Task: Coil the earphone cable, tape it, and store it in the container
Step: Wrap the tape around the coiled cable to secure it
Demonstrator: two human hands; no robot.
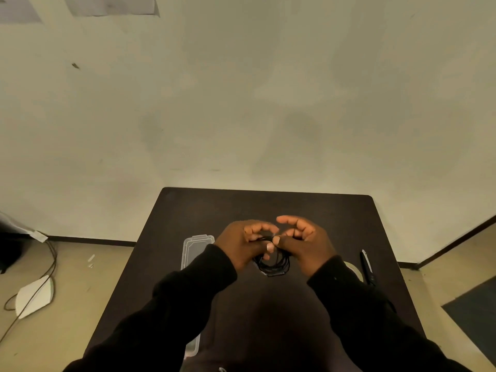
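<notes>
The black earphone cable hangs in a coil of several loops between my hands, above the middle of the dark table. My left hand pinches the top of the coil between thumb and fingers. My right hand grips the same spot from the right, its upper fingers spread apart. A clear plastic container lies on the table to the left, partly under my left sleeve. A roll of tape peeks out from behind my right forearm.
Black scissors lie near the table's right edge, beside the tape. On the floor at left lie a white object and a thin cable. A wall stands right behind the table.
</notes>
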